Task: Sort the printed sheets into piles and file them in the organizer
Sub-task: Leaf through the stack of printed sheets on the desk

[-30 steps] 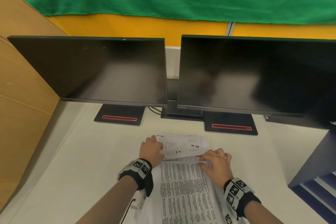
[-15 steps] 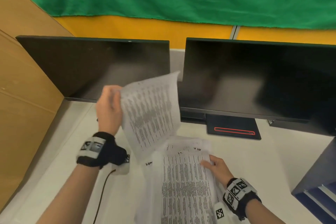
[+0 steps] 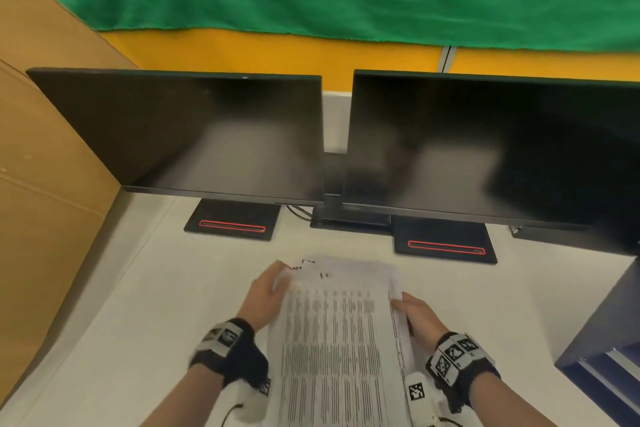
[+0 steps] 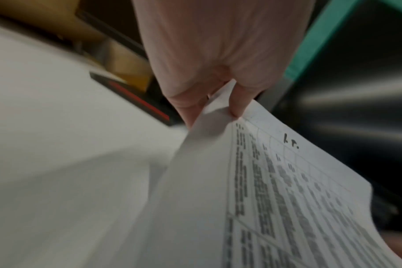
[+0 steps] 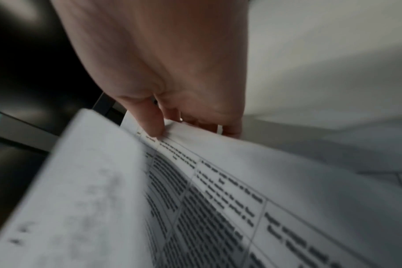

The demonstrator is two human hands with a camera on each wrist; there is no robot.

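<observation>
A stack of printed sheets (image 3: 339,340) lies on the white desk (image 3: 138,322) in front of me. My left hand (image 3: 273,291) pinches the far left corner of the top sheet (image 4: 276,190), a page of table text, between thumb and fingers (image 4: 239,101). At the stack's right edge my right hand (image 3: 412,315) grips the edge of the lower sheets (image 5: 218,181), thumb on top and fingers underneath. The dark blue organizer (image 3: 602,350) stands at the right, partly cut off by the frame.
Two dark monitors (image 3: 194,135) (image 3: 491,152) on black stands with red stripes stand across the back of the desk. A brown cardboard panel (image 3: 45,184) closes the left side. Bare desk lies to the left and right of the stack.
My left hand had lifted one sheet high toward the left monitor; it has now come back down, with the sheet lying over the stack. My right hand stayed at the right edge.
</observation>
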